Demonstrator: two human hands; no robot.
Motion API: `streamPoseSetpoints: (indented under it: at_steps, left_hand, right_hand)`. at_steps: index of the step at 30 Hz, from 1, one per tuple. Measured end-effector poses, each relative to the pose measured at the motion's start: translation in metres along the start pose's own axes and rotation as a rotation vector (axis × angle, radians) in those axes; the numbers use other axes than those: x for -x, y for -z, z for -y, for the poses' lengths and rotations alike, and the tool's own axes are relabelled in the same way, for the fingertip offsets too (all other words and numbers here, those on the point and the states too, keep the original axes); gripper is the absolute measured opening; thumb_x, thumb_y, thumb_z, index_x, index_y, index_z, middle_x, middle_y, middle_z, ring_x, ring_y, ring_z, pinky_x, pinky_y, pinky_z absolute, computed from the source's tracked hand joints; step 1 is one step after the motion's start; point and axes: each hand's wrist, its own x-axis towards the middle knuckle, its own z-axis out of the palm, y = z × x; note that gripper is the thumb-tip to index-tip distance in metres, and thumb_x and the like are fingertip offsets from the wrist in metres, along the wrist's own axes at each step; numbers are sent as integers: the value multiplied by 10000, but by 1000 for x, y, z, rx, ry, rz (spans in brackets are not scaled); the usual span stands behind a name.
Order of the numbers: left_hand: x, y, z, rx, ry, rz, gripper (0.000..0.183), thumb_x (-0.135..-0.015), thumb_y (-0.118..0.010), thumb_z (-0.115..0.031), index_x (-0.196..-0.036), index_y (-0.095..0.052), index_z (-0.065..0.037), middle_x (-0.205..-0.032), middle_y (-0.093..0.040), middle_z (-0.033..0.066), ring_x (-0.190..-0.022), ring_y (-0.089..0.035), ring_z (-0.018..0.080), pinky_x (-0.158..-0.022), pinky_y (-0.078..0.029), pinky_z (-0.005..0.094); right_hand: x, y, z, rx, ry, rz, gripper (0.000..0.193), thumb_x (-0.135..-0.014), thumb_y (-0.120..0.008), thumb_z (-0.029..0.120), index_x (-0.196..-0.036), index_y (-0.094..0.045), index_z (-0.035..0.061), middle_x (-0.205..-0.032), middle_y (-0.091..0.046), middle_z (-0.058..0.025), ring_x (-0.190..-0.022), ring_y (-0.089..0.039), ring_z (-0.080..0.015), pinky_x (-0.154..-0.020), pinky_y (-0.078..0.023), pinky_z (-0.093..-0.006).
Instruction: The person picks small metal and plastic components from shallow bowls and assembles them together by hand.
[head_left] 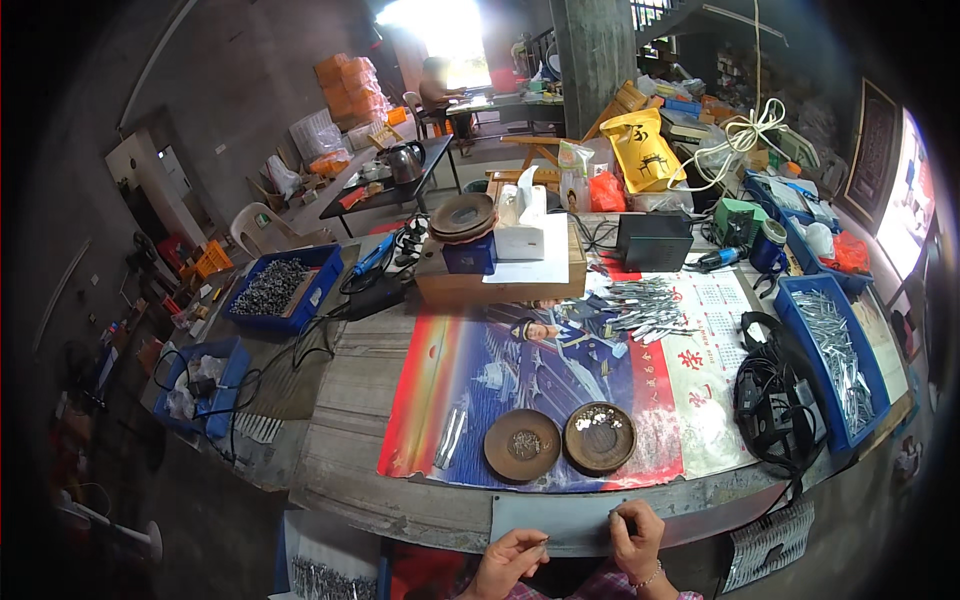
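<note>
Both of my hands are over the near edge of the workbench, at a grey mat (535,512). My left hand (508,564) is pinched, fingertips turned inward; a tiny dark bit may be between them, too small to name. Closed fingers also show on my right hand (638,542), a little apart from the left, and what they hold is hidden. Just beyond the mat stand two round brown dishes. Tiny metal parts lie in the left dish (497,458), and small shiny pieces in the right dish (600,462). Several slim metal pieces (452,438) rest left of the dishes.
A poster (650,410) covers the bench, with a pile of slim metal tools (645,308) on it. At right are a black cable bundle (775,400) and a blue bin (880,400). A wooden box (450,290) stands behind. Far off, a person (436,90) sits.
</note>
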Motion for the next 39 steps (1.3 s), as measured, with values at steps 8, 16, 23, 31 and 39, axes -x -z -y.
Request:
streamPoseSetpoints:
  at_steps: [8,16,23,31,39]
  left_hand:
    - [1,0,-3,-21,11,-2,203,-906,-558,-59,-1110,-558,-54,-792,-589,10,-610,-474,54,-537,-379,173]
    - [3,-1,-2,-22,13,-6,193,-907,-556,-53,-1100,-562,-55,-792,-589,9,-605,-466,52,-532,-372,172]
    - [2,-1,-1,5,-7,10,186,-909,-557,-58,-1095,-565,-58,-792,-588,7,-607,-462,50,-539,-373,170]
    - [2,-2,-2,-24,-8,-10,187,-902,-564,-70,-1089,-570,-54,-790,-589,6,-611,-473,54,-547,-382,171]
    - [2,-1,-2,-10,-10,6,192,-904,-550,-54,-1095,-566,-52,-789,-588,9,-609,-475,52,-539,-382,170]
  right_hand:
    - [0,-1,1,-1,15,7,59,-776,-630,5,-778,-571,4,-709,-581,-120,-629,-578,-241,-590,-455,-310]
    - [1,-1,3,20,-1,6,57,-768,-627,-1,-775,-572,14,-698,-578,-113,-633,-573,-248,-596,-452,-321]
    - [1,-1,1,36,-5,21,59,-766,-630,6,-774,-573,17,-702,-581,-116,-638,-576,-255,-593,-453,-322]
    - [1,-2,-1,54,27,19,60,-764,-628,4,-768,-572,24,-694,-573,-112,-621,-560,-252,-579,-441,-328]
    - [0,-2,2,57,13,34,64,-762,-631,5,-770,-571,25,-697,-573,-111,-623,-557,-255,-579,-439,-330]
